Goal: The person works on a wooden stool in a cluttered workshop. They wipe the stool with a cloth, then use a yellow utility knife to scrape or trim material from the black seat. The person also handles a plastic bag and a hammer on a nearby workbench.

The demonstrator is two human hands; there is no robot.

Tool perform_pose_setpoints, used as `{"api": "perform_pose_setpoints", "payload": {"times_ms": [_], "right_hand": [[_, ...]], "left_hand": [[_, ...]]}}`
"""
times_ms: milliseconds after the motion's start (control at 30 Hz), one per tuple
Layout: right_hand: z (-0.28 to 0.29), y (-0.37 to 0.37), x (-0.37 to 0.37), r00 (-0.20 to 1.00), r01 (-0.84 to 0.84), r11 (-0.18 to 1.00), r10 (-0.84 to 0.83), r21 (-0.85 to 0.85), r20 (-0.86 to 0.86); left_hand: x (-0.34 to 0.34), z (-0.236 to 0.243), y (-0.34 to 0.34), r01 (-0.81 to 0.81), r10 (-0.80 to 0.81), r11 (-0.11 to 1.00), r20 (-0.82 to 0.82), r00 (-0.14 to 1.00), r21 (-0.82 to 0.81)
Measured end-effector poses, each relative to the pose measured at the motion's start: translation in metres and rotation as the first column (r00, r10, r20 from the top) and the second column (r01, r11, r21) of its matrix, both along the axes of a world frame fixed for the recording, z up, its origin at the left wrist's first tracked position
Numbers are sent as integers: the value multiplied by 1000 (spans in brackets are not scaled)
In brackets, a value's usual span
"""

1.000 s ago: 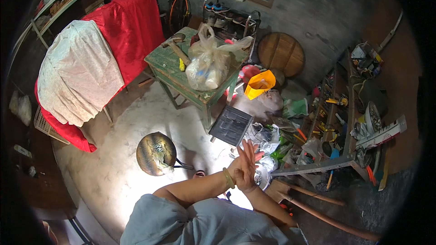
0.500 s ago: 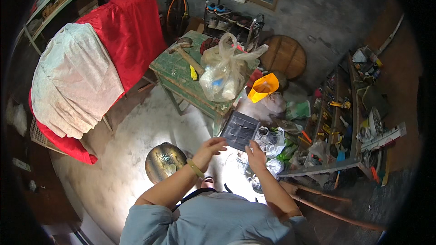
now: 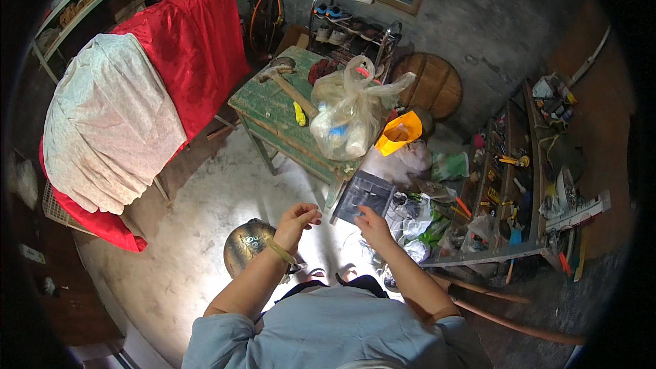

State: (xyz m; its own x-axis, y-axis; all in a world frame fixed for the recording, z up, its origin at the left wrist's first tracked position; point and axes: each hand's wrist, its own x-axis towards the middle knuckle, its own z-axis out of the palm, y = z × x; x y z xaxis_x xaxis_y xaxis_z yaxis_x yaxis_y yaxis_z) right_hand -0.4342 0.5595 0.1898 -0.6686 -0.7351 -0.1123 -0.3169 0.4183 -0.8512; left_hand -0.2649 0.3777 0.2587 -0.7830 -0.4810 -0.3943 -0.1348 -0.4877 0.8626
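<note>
My left hand (image 3: 295,224) is raised in front of my body with its fingers bent together; whether anything small is pinched in them does not show. A yellowish band circles that wrist. To its right is my right hand (image 3: 374,227), fingers drawn together, also too small in view to show anything held. Its fingertips overlap the lower edge of a black flat panel-like thing (image 3: 370,193) by the table's near corner; I cannot tell whether they touch it. Below and left of my left hand, a round dark gold-brown object (image 3: 246,246) stands on the floor.
A worn green table (image 3: 273,113) holds a hammer (image 3: 290,85), a yellow-green item (image 3: 299,114) and a knotted plastic bag (image 3: 348,119). Beyond its right side lies a yellow container (image 3: 398,133). A cluttered tool shelf (image 3: 478,255) runs along the right. Red cloth (image 3: 198,41) covers something left.
The left hand has drawn slightly left and its stretched fingers have curled in. The right hand has shifted a little left, over the black panel's lower edge. The view has moved slightly.
</note>
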Motion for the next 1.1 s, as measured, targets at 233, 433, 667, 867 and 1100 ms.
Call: {"api": "perform_pose_setpoints", "payload": {"times_ms": [233, 433, 667, 867, 1100], "right_hand": [[42, -9, -26, 994, 4, 999, 1, -48, 107], [41, -13, -74, 987, -27, 993, 45, -115, 153], [43, -16, -138, 990, -59, 979, 82, -197, 112], [50, -17, -168, 966, -118, 983, 146, -138, 214], [26, -20, -203, 968, -62, 950, 132, -307, 212]], "left_hand": [[-25, -1, 0, 20, -18, 997, 36, 999, -70], [-66, 5, 2, -44, 49, 993, 45, 998, -113], [-133, 22, 9, -152, 152, 959, -20, 988, -237], [-188, 19, -14, -185, 185, 791, -60, 981, -583], [-236, 38, -43, -232, 247, 711, -74, 966, -664]]}}
